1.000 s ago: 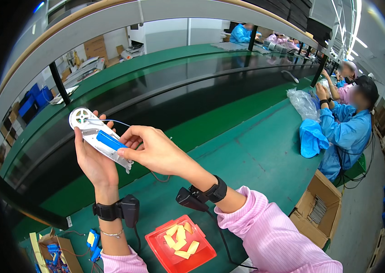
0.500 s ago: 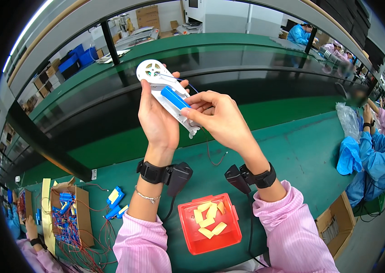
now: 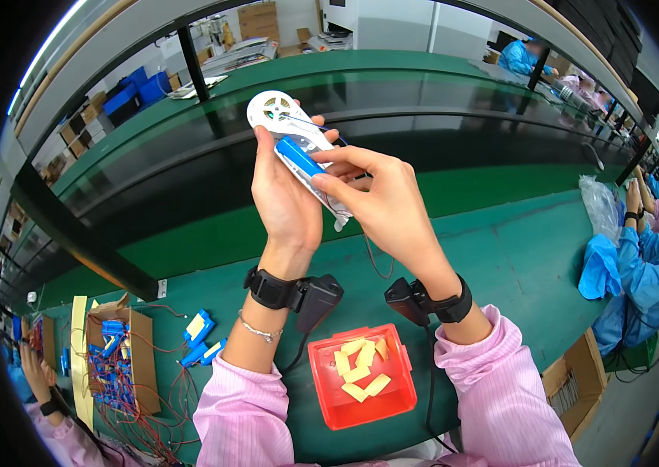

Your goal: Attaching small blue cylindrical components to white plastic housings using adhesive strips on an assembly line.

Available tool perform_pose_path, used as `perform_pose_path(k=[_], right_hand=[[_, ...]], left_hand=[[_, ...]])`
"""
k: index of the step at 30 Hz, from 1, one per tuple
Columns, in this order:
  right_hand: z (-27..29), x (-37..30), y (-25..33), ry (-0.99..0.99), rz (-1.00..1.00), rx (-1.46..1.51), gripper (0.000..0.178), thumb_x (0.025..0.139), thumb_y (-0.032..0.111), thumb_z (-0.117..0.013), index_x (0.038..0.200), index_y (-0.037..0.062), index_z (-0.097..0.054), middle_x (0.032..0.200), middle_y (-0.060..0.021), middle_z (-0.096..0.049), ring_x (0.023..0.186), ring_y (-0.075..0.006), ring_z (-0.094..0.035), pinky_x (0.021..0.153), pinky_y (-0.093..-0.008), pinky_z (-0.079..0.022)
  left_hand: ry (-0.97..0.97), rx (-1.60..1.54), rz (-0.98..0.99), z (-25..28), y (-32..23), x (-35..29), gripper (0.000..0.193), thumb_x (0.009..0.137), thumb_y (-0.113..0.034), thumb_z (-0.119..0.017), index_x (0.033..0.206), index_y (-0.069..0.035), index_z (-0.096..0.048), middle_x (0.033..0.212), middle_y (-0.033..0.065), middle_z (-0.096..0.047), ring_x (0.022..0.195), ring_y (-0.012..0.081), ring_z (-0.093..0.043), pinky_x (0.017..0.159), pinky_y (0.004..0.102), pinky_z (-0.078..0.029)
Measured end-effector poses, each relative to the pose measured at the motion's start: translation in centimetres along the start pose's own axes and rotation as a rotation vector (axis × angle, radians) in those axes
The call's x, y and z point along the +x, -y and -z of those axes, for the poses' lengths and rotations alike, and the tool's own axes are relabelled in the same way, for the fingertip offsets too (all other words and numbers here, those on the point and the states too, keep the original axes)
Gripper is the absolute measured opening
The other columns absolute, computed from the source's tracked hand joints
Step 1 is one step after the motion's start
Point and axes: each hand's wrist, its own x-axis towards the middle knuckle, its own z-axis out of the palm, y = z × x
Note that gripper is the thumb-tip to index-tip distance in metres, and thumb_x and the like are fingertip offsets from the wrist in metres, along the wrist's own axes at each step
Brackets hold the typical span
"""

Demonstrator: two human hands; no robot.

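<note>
My left hand [image 3: 287,194] holds up a white plastic fan housing [image 3: 276,110] with a round grille at its top. A blue cylindrical battery cell [image 3: 298,156] lies in the housing's handle part. My right hand [image 3: 380,198] pinches the housing just below the cell, fingertips on the blue cell and the clear lower end. Thin wires hang from the housing down toward the green bench [image 3: 516,257]. Both wrists wear black straps with small black devices.
A red tray [image 3: 361,377] with several yellow pads sits in front of me. A cardboard box [image 3: 123,362] with blue cells and red wires is at the left, loose blue cells [image 3: 199,327] beside it. Workers in blue sit at right [image 3: 648,272]; another hand at lower left [image 3: 38,377].
The view has shifted so the hands and housing sit more central and upright. My right fingers have slid onto the blue cell; the housing stays held in my left hand.
</note>
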Motion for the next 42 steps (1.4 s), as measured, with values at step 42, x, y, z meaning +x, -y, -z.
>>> perform_pose_path(k=[42], right_hand=[[-0.4,-1.8,1.9,-0.173,0.374,-0.442,0.037,0.082,-0.004,-0.06,0.118,-0.0077,-0.052,0.105,-0.0227,-0.056,0.097,-0.0389,-0.056,0.085,-0.0439,-0.048]], left_hand=[[0.191,0.112,-0.068,-3.6,0.4,-1.6,0.054,0.106,-0.04,-0.024,0.15,-0.009,-0.022,0.153,0.0146,-0.03,0.139,0.0331,-0.036,0.113,0.0434,-0.034]])
